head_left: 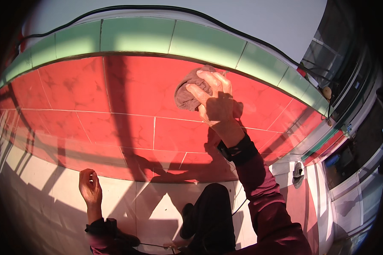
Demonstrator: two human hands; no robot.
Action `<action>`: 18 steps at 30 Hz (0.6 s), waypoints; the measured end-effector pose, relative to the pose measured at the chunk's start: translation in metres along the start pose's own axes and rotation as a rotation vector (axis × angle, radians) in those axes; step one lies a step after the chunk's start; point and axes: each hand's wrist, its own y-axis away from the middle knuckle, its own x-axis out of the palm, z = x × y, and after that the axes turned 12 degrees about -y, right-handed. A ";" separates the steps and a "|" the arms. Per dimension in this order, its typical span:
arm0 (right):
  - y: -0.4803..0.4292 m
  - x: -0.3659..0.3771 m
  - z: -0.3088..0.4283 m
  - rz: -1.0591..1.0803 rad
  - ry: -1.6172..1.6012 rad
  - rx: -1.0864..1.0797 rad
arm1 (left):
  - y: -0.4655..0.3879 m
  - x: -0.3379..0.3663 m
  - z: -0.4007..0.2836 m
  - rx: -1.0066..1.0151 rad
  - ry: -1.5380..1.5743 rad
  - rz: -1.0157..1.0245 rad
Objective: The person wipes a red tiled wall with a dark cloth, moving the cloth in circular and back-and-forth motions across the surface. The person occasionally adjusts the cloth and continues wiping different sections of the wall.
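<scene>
Under my right hand [217, 102] is a crumpled brown cloth [186, 94]. My fingers spread over the cloth and hold it against the red wall tiles [140, 86], just below the green tile border. The palm partly hides the cloth's right side. At the lower left, my left hand [91, 188] hangs apart from the wall, above the pale floor. Its fingers are curled in towards the thumb, and nothing shows in them.
Green tiles [137, 33] cap the red wall, with a black cable [166, 7] running along their top. Pale floor tiles [67, 194] meet the wall's foot. A grey shoe [297, 170] lies at right, near a window frame [344, 197]. Another thin cable [239, 207] passes by my leg.
</scene>
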 end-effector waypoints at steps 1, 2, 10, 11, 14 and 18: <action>-0.001 -0.006 -0.007 -0.081 0.036 0.003 | 0.001 0.000 0.000 -0.005 0.000 0.003; 0.003 -0.010 -0.011 -0.130 0.006 0.040 | 0.002 0.001 0.000 -0.014 0.000 0.009; 0.129 0.026 0.017 0.113 -0.156 0.047 | -0.001 0.003 -0.013 -0.039 -0.088 0.094; 0.153 0.032 0.028 0.146 -0.224 0.048 | -0.001 0.002 -0.014 -0.056 -0.082 0.102; 0.217 0.049 0.055 0.318 -0.273 -0.024 | 0.002 -0.003 -0.014 -0.106 -0.122 0.131; 0.280 0.089 0.088 0.445 -0.284 -0.102 | 0.006 -0.015 -0.008 -0.183 -0.058 0.126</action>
